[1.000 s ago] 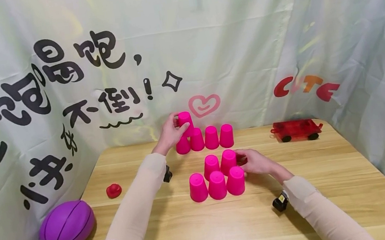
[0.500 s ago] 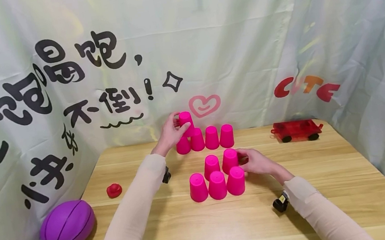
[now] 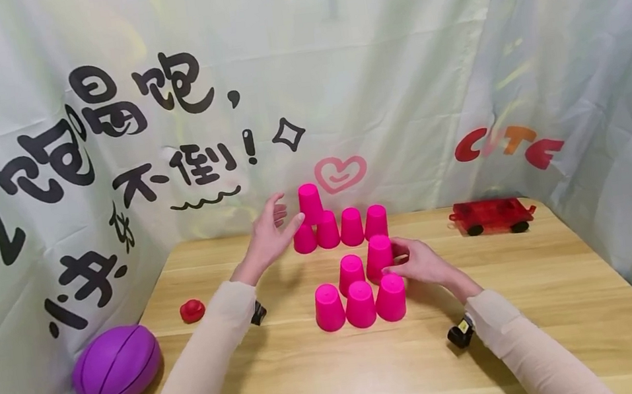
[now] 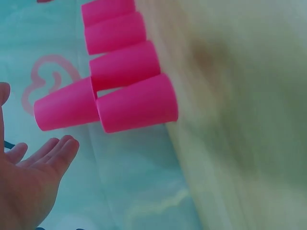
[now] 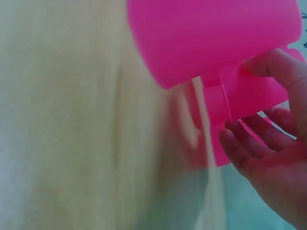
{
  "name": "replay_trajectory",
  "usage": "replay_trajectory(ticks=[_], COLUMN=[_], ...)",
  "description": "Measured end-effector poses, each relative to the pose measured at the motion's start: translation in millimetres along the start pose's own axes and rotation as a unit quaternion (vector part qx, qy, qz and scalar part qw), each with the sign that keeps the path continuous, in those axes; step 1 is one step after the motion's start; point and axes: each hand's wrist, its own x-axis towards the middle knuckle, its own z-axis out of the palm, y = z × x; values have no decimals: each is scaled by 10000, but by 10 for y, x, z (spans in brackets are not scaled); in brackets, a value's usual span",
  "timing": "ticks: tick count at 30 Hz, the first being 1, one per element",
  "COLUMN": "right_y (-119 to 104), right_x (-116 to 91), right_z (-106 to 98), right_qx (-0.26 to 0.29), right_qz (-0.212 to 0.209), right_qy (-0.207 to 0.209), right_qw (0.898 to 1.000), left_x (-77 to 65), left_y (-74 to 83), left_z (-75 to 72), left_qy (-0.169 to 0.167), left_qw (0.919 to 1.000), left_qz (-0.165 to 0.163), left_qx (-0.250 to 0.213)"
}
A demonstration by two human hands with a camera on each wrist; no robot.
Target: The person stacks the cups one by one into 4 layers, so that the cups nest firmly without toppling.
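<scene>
At eight o'clock in the head view, a purple ball sits on the surface, a small red piece at its two o'clock. The left hand, fingers spread, is at eight o'clock from an upper pink cup, apart from it. That cup stands inverted across the two leftmost of four back cups. Towards six o'clock, three front cups line up, a lone cup behind. The right hand pinches another cup from three o'clock. At the hand's two o'clock is a red toy car.

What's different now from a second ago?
The left hand has let go of the upper cup and drawn back leftward. The right hand has raised the held cup slightly. The front three cups, four-cup back row and purple ball stayed put.
</scene>
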Motion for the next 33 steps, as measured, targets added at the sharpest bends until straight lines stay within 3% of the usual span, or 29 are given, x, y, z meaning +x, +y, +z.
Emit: replay_trajectory(ticks=[7,13,21,33], right_y=[-131,-250,-353,-381], right_x=[76,186,371,652], right_z=[-126,-259,-376,-366], right_qx=[-72,-137,-156,-116], right_qz=[-341,-208,-303,29], right_qy=[428,494,703,814], right_qw=[9985,9985,9969,9966], left_x=[-279,-527,-798,-1114], left_y=[52,78,51,-53], left_z=[7,3,62,144], left_qy=[-381,-516,-822,-1432], left_qw=[9992,9982,9945,9860], left_qz=[62,207,25,-140], left_qx=[78,-236,-642,-840])
